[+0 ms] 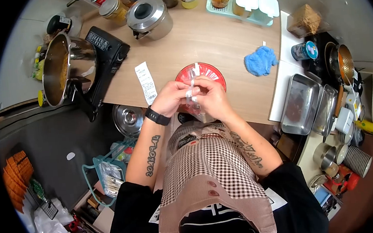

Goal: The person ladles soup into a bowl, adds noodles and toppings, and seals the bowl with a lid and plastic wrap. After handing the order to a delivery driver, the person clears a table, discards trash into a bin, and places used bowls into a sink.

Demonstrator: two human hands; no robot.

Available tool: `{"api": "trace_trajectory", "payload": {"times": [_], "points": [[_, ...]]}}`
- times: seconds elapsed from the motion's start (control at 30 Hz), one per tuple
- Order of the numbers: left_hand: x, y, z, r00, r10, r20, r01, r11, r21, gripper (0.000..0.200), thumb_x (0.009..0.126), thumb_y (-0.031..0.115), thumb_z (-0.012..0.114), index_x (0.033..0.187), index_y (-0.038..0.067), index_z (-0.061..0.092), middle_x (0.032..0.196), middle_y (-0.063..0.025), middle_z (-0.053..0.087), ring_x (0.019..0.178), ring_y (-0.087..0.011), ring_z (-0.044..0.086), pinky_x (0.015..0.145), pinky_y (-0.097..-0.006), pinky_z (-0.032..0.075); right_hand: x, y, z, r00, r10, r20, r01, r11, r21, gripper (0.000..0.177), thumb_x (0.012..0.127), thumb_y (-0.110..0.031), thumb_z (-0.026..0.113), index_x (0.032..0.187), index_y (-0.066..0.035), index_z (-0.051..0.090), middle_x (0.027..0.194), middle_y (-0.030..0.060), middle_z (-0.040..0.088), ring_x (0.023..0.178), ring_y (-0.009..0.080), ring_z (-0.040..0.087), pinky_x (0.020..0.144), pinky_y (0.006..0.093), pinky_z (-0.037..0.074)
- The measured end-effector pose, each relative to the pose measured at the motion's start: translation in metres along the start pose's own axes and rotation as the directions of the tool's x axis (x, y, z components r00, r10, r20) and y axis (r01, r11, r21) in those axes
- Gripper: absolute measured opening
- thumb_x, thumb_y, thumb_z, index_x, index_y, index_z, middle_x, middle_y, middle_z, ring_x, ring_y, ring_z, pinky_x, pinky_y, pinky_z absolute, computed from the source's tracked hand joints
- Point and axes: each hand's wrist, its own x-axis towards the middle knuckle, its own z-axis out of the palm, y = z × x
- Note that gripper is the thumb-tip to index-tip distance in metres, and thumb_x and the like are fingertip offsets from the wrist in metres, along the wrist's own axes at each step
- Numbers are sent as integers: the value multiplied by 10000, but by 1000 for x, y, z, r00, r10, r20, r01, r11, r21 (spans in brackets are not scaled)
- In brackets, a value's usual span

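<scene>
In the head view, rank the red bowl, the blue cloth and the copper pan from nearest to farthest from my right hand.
1. Red bowl, just beyond the right hand.
2. Blue cloth, on the counter to the right.
3. Copper pan, far right on the stove.

Packet [193,99] in left hand [173,98], right hand [214,100]

Red bowl [213,73], blu cloth [260,60], chk'd apron [208,171].
</scene>
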Motion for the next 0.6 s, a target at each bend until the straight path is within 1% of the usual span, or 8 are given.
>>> {"api": "trace_trajectory", "payload": {"times": [0.07, 0.1, 0.2, 0.23, 0.33, 0.43, 0.53, 0.6], "points": [[0, -3, -4, 1000, 6, -11, -6, 1000, -17, 206, 882, 163, 666, 964, -25, 675, 891, -71, 680, 796, -121, 653, 718, -243, 535, -1, 6, -4, 999, -2, 46, -1, 998, 59, 244, 778, 77, 600, 1019, 54, 628, 1084, 56, 592, 977, 156, 602, 799, 270, 519], [-2, -1, -4, 1000, 20, -20, -20, 1000, -11, 203, 882, 163, 663, 969, -20, 672, 923, -75, 681, 851, -120, 649, 760, -247, 525, -2, 3, 3, 996, 87, 16, -87, 935, 342, 185, 770, 24, 649, 954, 24, 628, 951, 39, 621, 826, 129, 605, 696, 246, 511], [-5, -6, -25, 978, 162, -133, -175, 980, -94, 143, 890, 106, 612, 943, -21, 650, 938, -102, 680, 875, -164, 637, 857, -299, 497, -1, -19, -26, 963, 261, -61, -268, 940, -212, 181, 759, -73, 716, 902, 0, 632, 740, -8, 589, 674, 90, 561, 581, 251, 470], [-6, -7, -41, 944, 207, -256, -252, 954, -160, 119, 909, 102, 562, 854, 9, 613, 849, -79, 648, 870, -194, 613, 909, -349, 471, 1, -28, -37, 983, 149, -106, -182, 828, -530, 199, 749, -172, 754, 802, -20, 636, 584, -49, 495, 586, 68, 506, 524, 261, 426], [-7, -19, -43, 973, 138, -184, -214, 838, -501, 182, 929, 132, 528, 767, 51, 547, 762, -45, 583, 864, -208, 592, 903, -378, 458, 3, 3, -67, 951, 299, 73, -258, 904, -341, 263, 807, -201, 712, 648, -25, 600, 542, -27, 488, 523, 67, 432, 475, 263, 339], [3, -30, -45, 972, 139, -189, -228, 748, -623, 216, 920, 145, 488, 712, 84, 483, 638, -8, 460, 714, -177, 506, 826, -386, 448, 4, -1, -76, 889, 440, 125, -454, 816, 359, 309, 872, -112, 576, 575, -56, 515, 560, -9, 471, 515, 94, 398, 511, 268, 328], [10, -28, -40, 972, 96, -216, -223, 681, -698, 228, 881, 119, 473, 660, 114, 418, 552, 17, 346, 586, -145, 393, 760, -361, 436, 1, 31, -90, 911, 404, -88, -168, 556, 814, 316, 850, -71, 539, 552, -102, 441, 555, 2, 442, 568, 119, 423, 559, 298, 360], [19, -36, -50, 964, 78, -253, -243, 640, -729, 242, 873, 113, 469, 642, 120, 397, 535, 22, 331, 560, -140, 377, 732, -349, 431, -3, 39, -90, 838, 505, -207, -135, 560, 817, 327, 833, -61, 522, 548, -137, 382, 543, 6, 430, 627, 141, 453, 671, 322, 403]]}}
